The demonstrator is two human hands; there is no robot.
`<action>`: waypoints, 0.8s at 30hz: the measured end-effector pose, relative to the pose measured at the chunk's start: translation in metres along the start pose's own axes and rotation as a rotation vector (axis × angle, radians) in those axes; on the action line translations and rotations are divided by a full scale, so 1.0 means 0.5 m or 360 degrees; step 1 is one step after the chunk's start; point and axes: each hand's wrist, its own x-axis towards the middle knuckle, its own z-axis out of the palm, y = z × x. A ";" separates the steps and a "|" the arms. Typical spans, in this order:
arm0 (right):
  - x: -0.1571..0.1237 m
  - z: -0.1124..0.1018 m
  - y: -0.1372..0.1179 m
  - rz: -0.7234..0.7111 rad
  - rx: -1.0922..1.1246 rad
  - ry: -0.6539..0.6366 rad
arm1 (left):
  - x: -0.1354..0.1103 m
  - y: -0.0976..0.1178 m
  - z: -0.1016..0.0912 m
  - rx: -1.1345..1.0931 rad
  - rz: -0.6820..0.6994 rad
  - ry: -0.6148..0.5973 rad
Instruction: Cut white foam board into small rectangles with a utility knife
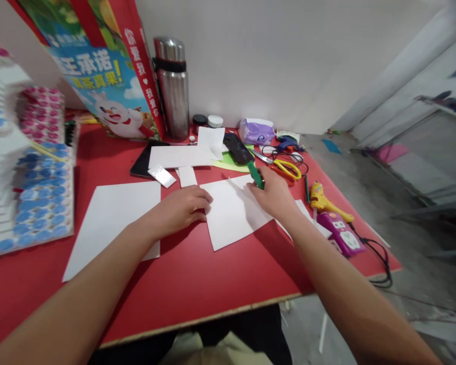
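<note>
A white foam board (235, 210) lies flat on the red table in front of me. My left hand (188, 209) rests at its left edge, fingers curled together against the board. My right hand (271, 191) is closed around a green tool that looks like a utility knife (255, 175), held over the board's upper right part. Its blade cannot be made out clearly. A larger white board (117, 213) lies to the left, partly under my left forearm. Smaller white pieces (179, 156) lie beyond my left hand.
Scissors (287, 169), a yellow glue gun (325, 202) and a purple power strip (342, 233) with cables lie at the right. A steel thermos (173, 91) and a large printed bag (114, 76) stand behind. White work with blue and pink pieces (41, 197) is at far left.
</note>
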 end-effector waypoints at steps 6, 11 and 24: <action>0.002 0.046 -0.028 0.0199 0.0031 -0.0186 | -0.012 -0.005 -0.014 -0.0186 -0.0114 0.0268; -0.001 0.049 -0.026 0.0193 0.0014 -0.0237 | -0.033 -0.002 -0.083 -0.0002 -0.0496 0.0949; 0.014 0.025 -0.024 0.0281 0.0391 -0.0448 | 0.024 -0.063 -0.111 0.0564 -0.0602 0.0166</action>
